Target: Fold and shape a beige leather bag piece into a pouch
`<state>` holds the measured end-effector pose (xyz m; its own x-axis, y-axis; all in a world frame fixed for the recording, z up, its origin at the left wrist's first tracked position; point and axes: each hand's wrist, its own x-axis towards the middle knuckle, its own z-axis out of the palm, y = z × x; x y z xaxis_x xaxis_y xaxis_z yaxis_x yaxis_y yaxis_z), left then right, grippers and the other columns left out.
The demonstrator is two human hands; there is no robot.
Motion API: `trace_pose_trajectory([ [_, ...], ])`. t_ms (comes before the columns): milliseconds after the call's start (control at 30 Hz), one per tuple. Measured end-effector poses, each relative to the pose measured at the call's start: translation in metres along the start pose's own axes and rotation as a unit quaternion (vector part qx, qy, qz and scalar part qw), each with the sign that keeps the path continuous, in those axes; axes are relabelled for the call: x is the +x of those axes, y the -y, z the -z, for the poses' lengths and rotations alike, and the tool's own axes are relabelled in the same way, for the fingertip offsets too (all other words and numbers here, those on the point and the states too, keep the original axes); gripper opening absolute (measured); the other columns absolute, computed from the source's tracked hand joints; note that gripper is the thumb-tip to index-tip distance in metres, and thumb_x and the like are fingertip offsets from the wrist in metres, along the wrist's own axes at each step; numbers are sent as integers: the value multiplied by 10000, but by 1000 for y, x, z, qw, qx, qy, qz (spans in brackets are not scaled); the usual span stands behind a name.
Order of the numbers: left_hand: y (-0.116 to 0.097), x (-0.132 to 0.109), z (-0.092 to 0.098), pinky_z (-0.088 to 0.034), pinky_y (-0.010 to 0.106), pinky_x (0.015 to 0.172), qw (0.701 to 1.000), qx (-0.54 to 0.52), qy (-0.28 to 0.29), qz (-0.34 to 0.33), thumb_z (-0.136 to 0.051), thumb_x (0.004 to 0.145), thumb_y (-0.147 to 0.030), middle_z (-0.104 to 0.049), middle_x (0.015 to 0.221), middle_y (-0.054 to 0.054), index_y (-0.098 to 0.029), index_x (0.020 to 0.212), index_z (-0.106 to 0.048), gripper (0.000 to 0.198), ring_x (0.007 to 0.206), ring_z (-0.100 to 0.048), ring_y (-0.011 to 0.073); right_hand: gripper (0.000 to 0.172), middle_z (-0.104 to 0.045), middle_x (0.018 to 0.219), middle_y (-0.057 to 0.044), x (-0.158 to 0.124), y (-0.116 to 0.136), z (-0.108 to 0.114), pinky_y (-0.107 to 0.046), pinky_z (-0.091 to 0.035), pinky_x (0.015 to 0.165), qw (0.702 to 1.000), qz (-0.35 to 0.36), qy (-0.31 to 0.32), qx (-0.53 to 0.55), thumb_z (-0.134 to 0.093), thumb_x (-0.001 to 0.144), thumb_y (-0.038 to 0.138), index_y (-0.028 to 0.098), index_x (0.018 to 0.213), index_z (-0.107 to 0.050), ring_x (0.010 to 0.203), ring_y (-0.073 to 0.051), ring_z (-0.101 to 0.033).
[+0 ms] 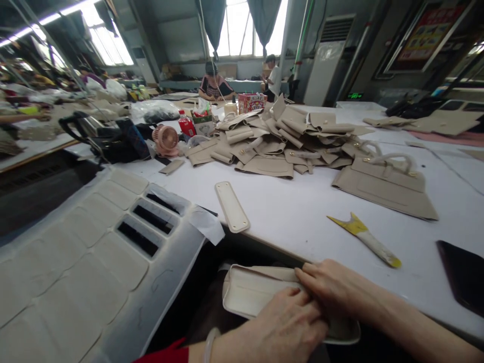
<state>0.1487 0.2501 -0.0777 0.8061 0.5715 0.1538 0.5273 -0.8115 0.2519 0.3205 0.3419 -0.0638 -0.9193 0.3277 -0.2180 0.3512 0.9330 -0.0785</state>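
Observation:
A beige leather piece (251,292) with a pale inner side and a raised rim lies below the table's front edge, over my lap. My left hand (282,317), with a bangle at the wrist, lies across its middle, fingers bent and pressed on the piece. My right hand (325,282) grips its upper edge, fingertips pinched there close to the left fingers. Both palms are turned away, and part of the piece is hidden beneath the hands. On the table, a rounded beige strip (232,207) with small metal studs lies near the edge.
A yellow-tipped tool (365,239) and a dark phone (463,275) lie right. Behind are heaped beige leather pieces (264,164), a handled bag panel (385,186), a pink fan (165,139) and a red bottle (186,124). Left, flat pieces cover a sloping surface (174,267). People sit farther back.

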Motion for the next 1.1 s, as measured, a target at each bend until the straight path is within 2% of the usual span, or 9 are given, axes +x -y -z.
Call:
trace_pose_trajectory([
  [133,2,1,1,-352,367,1022,1000,-4,-9,-1,-629,888,-415,-621,1119,80,-136,1063,-581,333,1149,-477,256,238,-637,821,-83,3,-6,-13,-346,-272,543,999,-1,-24,39,-468,844,-21,141,888,-636,652,-252,-569],
  [300,1,2,2,-408,343,872,999,-40,8,30,-610,911,-422,-594,1070,59,-147,1103,-552,340,1028,-522,236,270,-610,740,-64,13,-15,-28,-321,-342,593,968,-159,-103,165,-340,950,94,153,809,-562,630,-198,-546],
  [400,1,3,-1,-406,338,863,999,-34,15,25,-591,921,-393,-581,1058,51,-149,1085,-545,298,1009,-516,229,331,-594,667,0,10,-17,-24,-269,-390,593,936,-199,-114,266,-356,999,249,189,728,-535,621,-156,-540],
  [567,1,8,1,-362,356,999,997,-59,3,55,-533,828,-737,-575,1119,64,-145,1077,-561,643,1056,-509,239,439,-645,756,5,-33,-11,-13,-257,-450,656,881,-280,-138,354,-311,1017,451,200,804,-603,725,-167,-596],
  [667,3,14,5,-377,360,983,996,-69,16,56,-544,780,-783,-594,1078,58,-149,1044,-578,688,1022,-528,239,441,-687,888,-38,-64,7,-21,-324,-456,762,842,-382,-153,348,-380,970,552,196,998,-639,838,-218,-629],
  [767,6,17,6,-392,355,972,996,-74,33,37,-597,746,-776,-591,1075,57,-152,1049,-581,694,1000,-533,236,502,-688,789,-41,-82,33,-35,-363,-434,699,803,-489,-121,317,-448,903,634,197,1068,-633,742,-251,-642],
  [833,6,18,7,-396,358,974,996,-70,41,27,-593,747,-778,-584,1082,66,-151,1054,-584,698,1006,-528,245,416,-684,737,-30,-83,47,-42,-352,-398,648,795,-506,-98,318,-404,936,567,227,986,-639,691,-248,-647],
  [967,4,17,7,-391,359,995,997,-54,45,22,-527,803,-766,-578,1088,81,-138,1070,-575,684,1042,-518,257,341,-670,688,-64,-71,54,-50,-333,-302,598,815,-501,-95,274,-307,965,288,234,701,-516,644,-238,-640],
  [1100,4,16,2,-395,362,1000,998,-39,40,12,-467,820,-783,-580,1098,88,-140,1064,-571,696,1049,-518,260,262,-648,673,-109,-62,51,-57,-340,-240,584,822,-502,-102,247,-315,910,160,231,684,-429,638,-268,-630],
])
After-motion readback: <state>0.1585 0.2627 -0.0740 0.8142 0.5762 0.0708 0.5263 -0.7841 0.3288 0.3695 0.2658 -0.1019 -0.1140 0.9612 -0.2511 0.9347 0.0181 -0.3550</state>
